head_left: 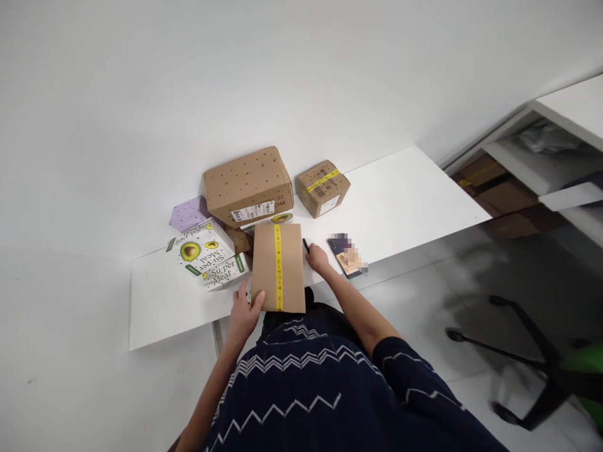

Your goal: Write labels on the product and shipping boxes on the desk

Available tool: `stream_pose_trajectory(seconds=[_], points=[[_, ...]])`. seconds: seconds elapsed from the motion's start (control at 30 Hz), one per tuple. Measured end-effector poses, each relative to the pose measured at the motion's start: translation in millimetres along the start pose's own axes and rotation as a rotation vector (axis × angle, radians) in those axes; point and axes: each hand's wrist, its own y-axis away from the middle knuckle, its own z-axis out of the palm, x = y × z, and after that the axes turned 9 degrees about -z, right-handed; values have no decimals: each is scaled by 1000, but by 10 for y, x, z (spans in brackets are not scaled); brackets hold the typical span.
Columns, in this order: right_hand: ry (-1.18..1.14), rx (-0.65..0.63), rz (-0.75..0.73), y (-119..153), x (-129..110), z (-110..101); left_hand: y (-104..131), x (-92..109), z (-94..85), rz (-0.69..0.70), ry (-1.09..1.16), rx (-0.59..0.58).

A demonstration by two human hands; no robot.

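Observation:
A brown cardboard box (291, 270) with a strip of yellow printed tape (279, 267) down its top stands at the near edge of the table, in front of my body. My left hand (244, 311) grips its lower left corner, thumb on the top face and fingers along the side. On the box's right, my right hand (317, 258) is closed around a slim black pen-like tool (306, 245); its exact kind is too small to make out. A dark phone (340, 254), partly pixelated, lies just right of that hand.
Behind the box stand a larger dotted carton (249, 185), a small taped carton (323, 187), white avocado-printed boxes (207, 250) and a purple box (188, 213), on a white table (396, 201) along the wall. Rightward are a shelf unit (518, 147) and a chair base (532, 361).

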Motion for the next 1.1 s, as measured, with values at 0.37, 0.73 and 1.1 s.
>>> stream_pose_trajectory(seconds=[0.37,0.73,1.1], points=[[-1179,133,-172,-78,-328,-521,126,27,68,-319,493,-422],[-1153,559,-12,307,164,-691,-375,476,158,-71,563,-230],[-1079,518,-23,336,-125,-569,-767,481,337,241,558,21]])
